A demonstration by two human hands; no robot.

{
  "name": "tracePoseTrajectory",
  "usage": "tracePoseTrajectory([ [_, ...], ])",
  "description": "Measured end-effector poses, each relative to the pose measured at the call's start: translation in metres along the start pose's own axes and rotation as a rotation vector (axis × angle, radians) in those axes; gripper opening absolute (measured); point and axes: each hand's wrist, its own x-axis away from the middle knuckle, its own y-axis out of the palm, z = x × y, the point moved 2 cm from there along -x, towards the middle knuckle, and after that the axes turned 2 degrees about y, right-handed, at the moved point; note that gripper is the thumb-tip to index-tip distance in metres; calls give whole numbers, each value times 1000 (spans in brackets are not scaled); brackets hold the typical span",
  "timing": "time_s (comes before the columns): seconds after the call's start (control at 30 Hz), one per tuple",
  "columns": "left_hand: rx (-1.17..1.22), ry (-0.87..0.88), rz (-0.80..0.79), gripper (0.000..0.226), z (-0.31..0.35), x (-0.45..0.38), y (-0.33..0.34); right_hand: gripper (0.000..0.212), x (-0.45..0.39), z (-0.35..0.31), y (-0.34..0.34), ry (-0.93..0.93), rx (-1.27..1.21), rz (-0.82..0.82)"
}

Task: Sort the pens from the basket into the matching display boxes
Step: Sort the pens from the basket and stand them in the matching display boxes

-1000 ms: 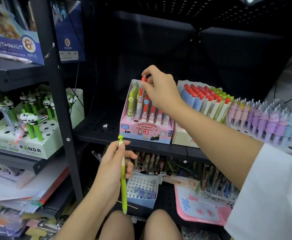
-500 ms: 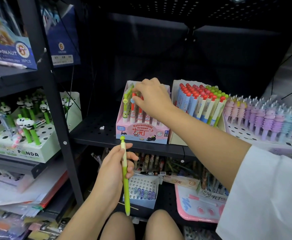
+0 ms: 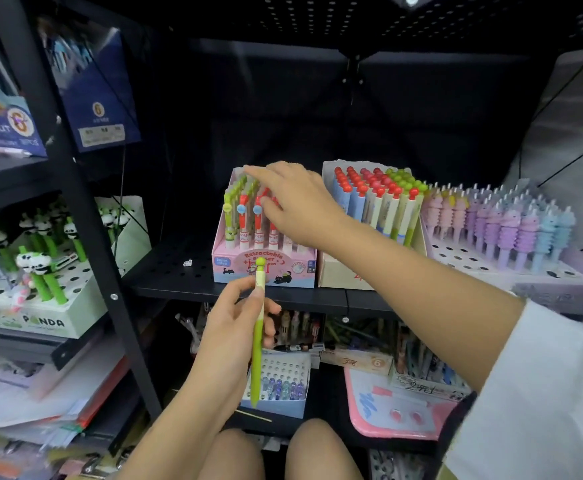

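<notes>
1. Your left hand pinches the green pen, upright, ball end up, in front of the shelf edge.
2. Your right hand is released, fingers straight, spread over the pens in the pink display box.
3. Right of that box: a box of red- and green-capped pens, then a purple display tray.

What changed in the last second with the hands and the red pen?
The right hand pushed the red pen down into the pink box, let go, and now lies open over the pens. The left hand holds the green pen upright as before, below the shelf.
</notes>
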Motion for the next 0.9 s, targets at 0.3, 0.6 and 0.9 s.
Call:
tracePoseTrajectory([
  [0.3,66,14,0,4,-14,-5,47,23,100,19,8,350,-779,-256],
  [0.6,-330,109,-311,22,-25,-14,105,18,123,110,-47,577,-685,318],
  [0.9,-530,177,-429,38,-26,-17,121,14,115,161,-69,512,-272,449],
])
